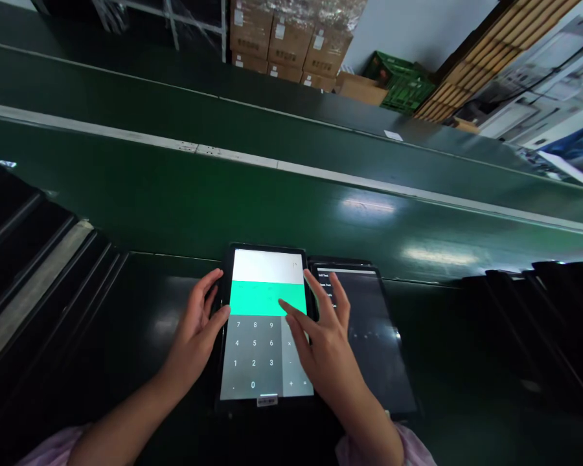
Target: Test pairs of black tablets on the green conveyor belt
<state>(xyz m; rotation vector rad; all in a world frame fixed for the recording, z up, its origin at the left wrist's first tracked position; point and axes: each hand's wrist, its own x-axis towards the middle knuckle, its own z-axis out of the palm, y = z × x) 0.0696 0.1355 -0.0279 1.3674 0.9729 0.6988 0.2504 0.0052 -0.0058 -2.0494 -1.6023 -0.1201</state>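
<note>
left hand (197, 330): fingers open, resting on tablet edge, nothing gripped | tablet (267, 266): under the fingers, on dark green belt (272, 207), calculator keypad (252, 353) lit | right hand (328, 349): fingers spread, index at screen | second tablet (379, 349): just right of fingers

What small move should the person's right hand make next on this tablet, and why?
Probably one tap on the calculator keypad with the fingers of the right hand. Those fingers hang just above the keypad, over the teal band, and the left hand steadies the tablet at its left edge, so the screen looks ready for a key press.
</note>
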